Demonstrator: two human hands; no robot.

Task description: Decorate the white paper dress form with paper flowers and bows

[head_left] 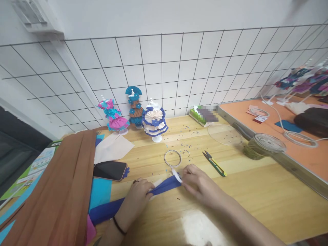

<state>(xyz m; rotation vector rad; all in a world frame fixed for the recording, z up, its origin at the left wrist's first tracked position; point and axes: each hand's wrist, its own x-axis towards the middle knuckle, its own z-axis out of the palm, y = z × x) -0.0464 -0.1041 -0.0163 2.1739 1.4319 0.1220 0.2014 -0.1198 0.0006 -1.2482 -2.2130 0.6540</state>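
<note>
A dark blue crepe paper strip (165, 186) runs across the table from the lower left. My left hand (137, 196) pinches it midway, thumb and fingers closed on the folded paper. At the strip's right end my right hand (196, 181) has its fingertips closed on the edge, where a short white strip (176, 175) lies across the blue. Another white piece shows partly beside my left fingers. Just beyond the paper lies a silver wire ring (172, 158). Yellow-green thread snips (214, 164) rest to the right of my right hand.
Brown crepe paper (69, 184) and a black phone (110, 170) lie left. Paper-dressed figures stand behind: pink (119, 123), brown and teal (135, 111), cream and blue (153, 121). A clear plastic disc (225, 134) and a lidded container (263, 146) sit right, with paper scraps scattered around.
</note>
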